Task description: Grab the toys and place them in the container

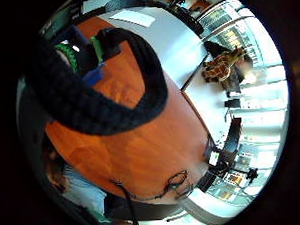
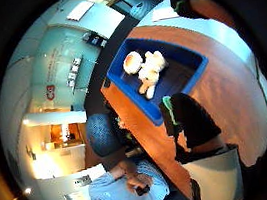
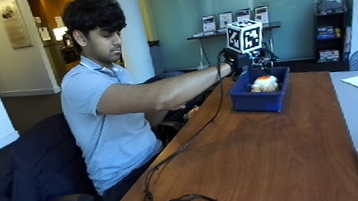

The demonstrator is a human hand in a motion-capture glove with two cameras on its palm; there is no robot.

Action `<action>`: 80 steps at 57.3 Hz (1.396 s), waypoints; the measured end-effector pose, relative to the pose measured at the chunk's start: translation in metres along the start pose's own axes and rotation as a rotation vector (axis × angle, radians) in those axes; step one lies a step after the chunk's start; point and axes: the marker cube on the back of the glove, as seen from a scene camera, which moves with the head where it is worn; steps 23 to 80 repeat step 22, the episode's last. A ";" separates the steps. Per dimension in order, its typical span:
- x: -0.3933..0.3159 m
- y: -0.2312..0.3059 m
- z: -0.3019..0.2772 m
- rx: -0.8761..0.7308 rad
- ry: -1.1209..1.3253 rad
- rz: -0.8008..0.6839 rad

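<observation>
While a seated person stretches the right arm across the middle of the outside view, the black-gloved right hand (image 3: 247, 59) hangs above the near rim of a blue rectangular plastic container (image 3: 259, 98), which stands on the brown wooden table (image 3: 265, 152) right of centre in the frame. Inside the bin lies a cream plush toy with an orange patch (image 3: 265, 83). From the thumb-side palm view the same toy (image 2: 145, 70) sprawls on the container's floor (image 2: 183, 75) in the upper middle of the frame, apart from the glove. Whether the fingers are curled or straight cannot be told from any view; nothing is visibly held between them. A stuffed giraffe (image 1: 223, 64) stands on a pale surface at the upper right of the little-finger-side view.
</observation>
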 end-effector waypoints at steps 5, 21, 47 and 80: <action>0.016 0.015 0.016 -0.037 0.029 0.013; 0.055 0.062 0.065 -0.127 0.054 0.035; 0.056 0.064 0.067 -0.129 0.051 0.035; 0.056 0.064 0.067 -0.129 0.051 0.035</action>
